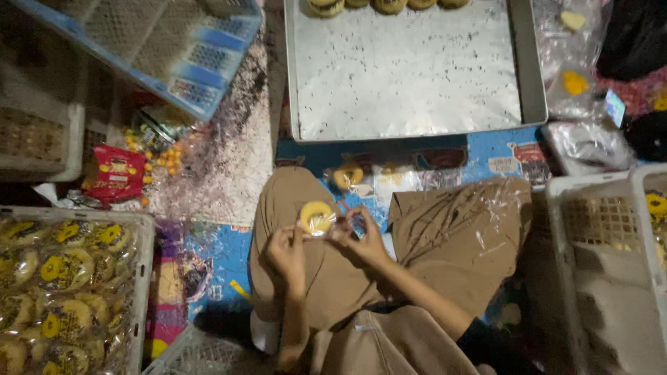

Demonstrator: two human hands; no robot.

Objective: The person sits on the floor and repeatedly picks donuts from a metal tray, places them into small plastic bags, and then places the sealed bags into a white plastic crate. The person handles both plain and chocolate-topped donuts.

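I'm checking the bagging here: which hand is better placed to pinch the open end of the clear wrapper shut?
Probably the right hand: its fingertips are already on the clear wrapper beside the round pastry. The left hand sits under the pastry, supporting it, so it is busy steadying.

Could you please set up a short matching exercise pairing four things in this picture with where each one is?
Things:
1. wrapped pastry
2. metal tray
3. red snack packet
4. crate of wrapped pastries

Places:
A. at the far left edge, low in the picture
B. on the floor, left of the knees
C. held between the left hand and the right hand
D. on the floor beyond the knees, nearly bare

Pairs: 1-C, 2-D, 3-B, 4-A
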